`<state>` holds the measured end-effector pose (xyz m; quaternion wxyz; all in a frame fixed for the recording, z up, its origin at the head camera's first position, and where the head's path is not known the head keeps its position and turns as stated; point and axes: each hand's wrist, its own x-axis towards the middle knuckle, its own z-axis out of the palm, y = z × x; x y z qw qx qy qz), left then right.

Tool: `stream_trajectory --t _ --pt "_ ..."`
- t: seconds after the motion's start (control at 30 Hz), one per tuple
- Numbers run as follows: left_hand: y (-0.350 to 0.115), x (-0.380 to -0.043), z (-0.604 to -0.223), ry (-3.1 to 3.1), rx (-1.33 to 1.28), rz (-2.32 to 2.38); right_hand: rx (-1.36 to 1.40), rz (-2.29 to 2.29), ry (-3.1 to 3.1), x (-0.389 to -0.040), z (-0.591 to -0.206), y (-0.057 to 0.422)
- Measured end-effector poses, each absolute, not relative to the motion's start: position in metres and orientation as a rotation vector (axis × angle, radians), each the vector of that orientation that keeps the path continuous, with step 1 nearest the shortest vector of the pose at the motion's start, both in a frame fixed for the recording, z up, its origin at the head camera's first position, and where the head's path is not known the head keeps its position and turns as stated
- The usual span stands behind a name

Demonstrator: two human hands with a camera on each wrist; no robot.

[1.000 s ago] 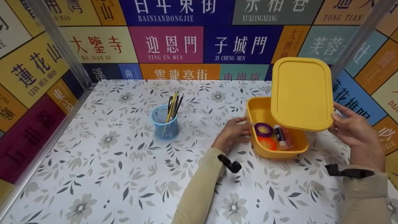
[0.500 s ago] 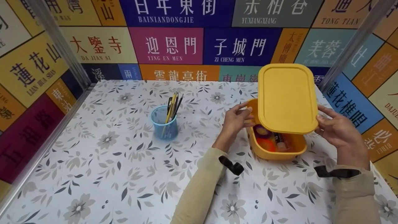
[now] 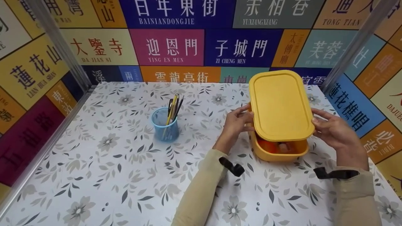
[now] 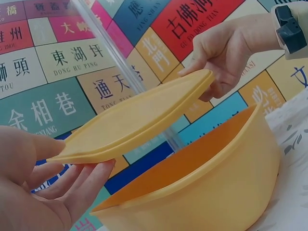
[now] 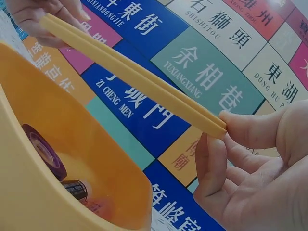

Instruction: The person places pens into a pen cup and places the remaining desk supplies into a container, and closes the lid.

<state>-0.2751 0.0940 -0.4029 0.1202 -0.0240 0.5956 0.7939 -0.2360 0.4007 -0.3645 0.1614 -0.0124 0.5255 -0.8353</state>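
A yellow rectangular lid (image 3: 280, 105) hangs tilted above the yellow plastic box (image 3: 279, 155), covering most of its opening in the head view. My right hand (image 3: 334, 131) pinches the lid's right edge between thumb and fingers. At the opposite edge, my left hand (image 3: 236, 124) holds the lid with the thumb on top and fingers beneath, as the left wrist view shows. A gap separates the lid from the box rim in both wrist views. Inside the box lie a purple-rimmed roll (image 5: 45, 151), a dark-labelled glue stick (image 5: 75, 189) and an orange-red round thing (image 3: 267, 146).
A light blue mesh cup (image 3: 165, 125) with several pens and pencils (image 3: 174, 108) stands left of the box. The table is covered with a floral cloth (image 3: 125, 175). Panels with printed place names (image 3: 169, 47) stand behind and on both sides.
The lid has moved left and down over the box, carried by my right hand. My left hand has gone from the box's left side up to the lid's left edge.
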Motion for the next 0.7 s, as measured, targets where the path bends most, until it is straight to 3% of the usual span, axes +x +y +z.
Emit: stream_trajectory --t 0.27,0.7 --pt "0.0984 -0.273 -0.4016 1.833 -0.137 2.269 -0.049 -2.265 1.637 -0.2354 -0.3608 0.4054" --pt "0.1017 -0.266 -0.403 1.911 -0.129 2.223 0.19 -1.887 2.112 -0.24 -0.3615 0.4096"
